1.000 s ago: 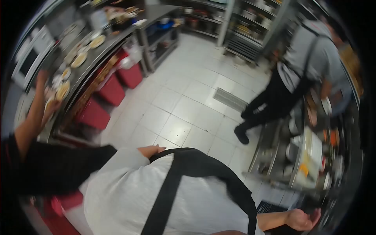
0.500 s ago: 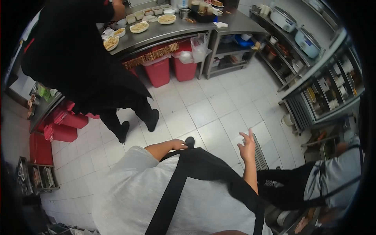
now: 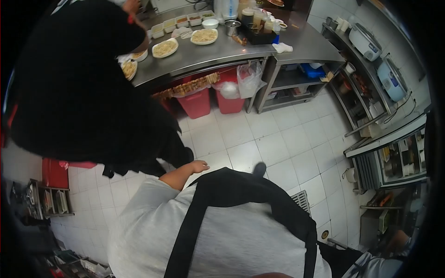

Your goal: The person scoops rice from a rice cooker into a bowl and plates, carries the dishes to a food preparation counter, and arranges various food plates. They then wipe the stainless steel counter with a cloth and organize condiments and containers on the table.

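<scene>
My left hand (image 3: 200, 166) hangs in front of my body at the left, above the tiled floor. It holds nothing that I can see, and its fingers are loosely bent and partly apart. The black apron (image 3: 236, 187) over my grey shirt is just to its right. Close beyond the hand stands a person in black (image 3: 88, 92), facing the steel counter (image 3: 194, 55). My right hand is out of view.
Plates of pale food (image 3: 204, 36) and small tubs (image 3: 182, 21) line the counter. Red bins (image 3: 194, 103) and skewered pieces (image 3: 190, 86) are below it. A steel shelf unit (image 3: 289, 85), a glass-fronted fridge (image 3: 394, 153) and a floor drain (image 3: 301, 200) lie rightward. Another person (image 3: 371, 264) is at lower right.
My view has shifted forward, closer to the counter and the person in black. My right hand, raised with spread fingers before, has left the view. The person at right now sits lower in view.
</scene>
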